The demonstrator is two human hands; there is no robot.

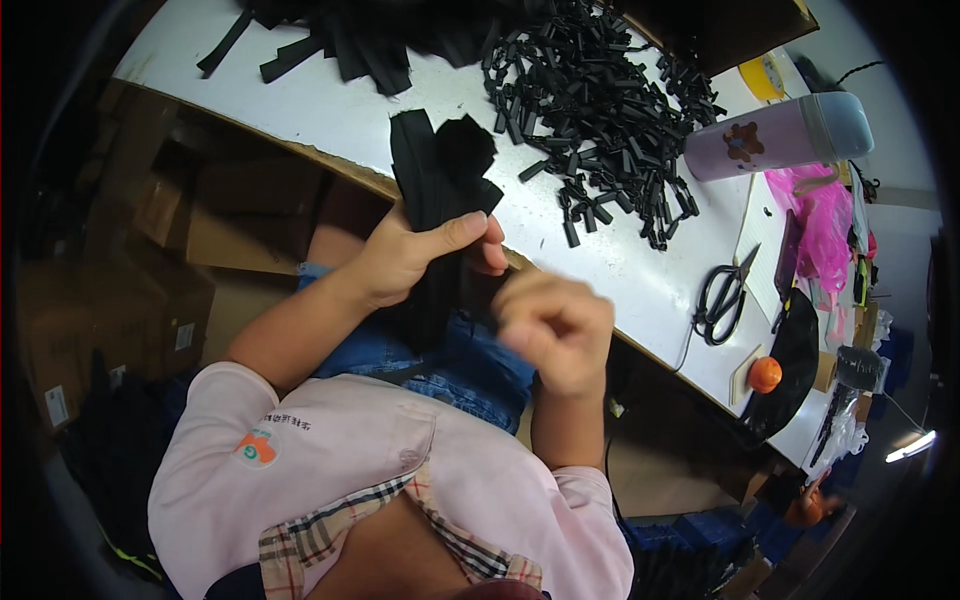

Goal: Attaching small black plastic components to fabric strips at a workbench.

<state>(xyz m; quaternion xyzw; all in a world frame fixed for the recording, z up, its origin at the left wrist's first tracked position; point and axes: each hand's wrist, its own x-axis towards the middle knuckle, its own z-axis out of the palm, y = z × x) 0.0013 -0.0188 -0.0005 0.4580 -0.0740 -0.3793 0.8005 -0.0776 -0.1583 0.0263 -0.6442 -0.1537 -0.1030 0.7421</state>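
Note:
My left hand (420, 250) is closed around a bundle of black fabric strips (425, 165), its thumb pressed across them. The strips fan out above the hand over the table's near edge, and part of the bundle hangs below it over my lap. To the right, my right hand (560, 325) is raised off the table, apart from the strips and blurred by motion. Its fingers are curled in; whatever they may hold cannot be made out.
More black strips (370, 50) lie at the table's (600, 280) far left. A pile of small black clip-like pieces (600, 120) spreads beyond my hands. Rightward are a pink bottle (750, 140), black scissors (725, 300), a pink plastic bag (825, 235) and an orange round object (765, 374). Cardboard boxes (245, 215) stand left.

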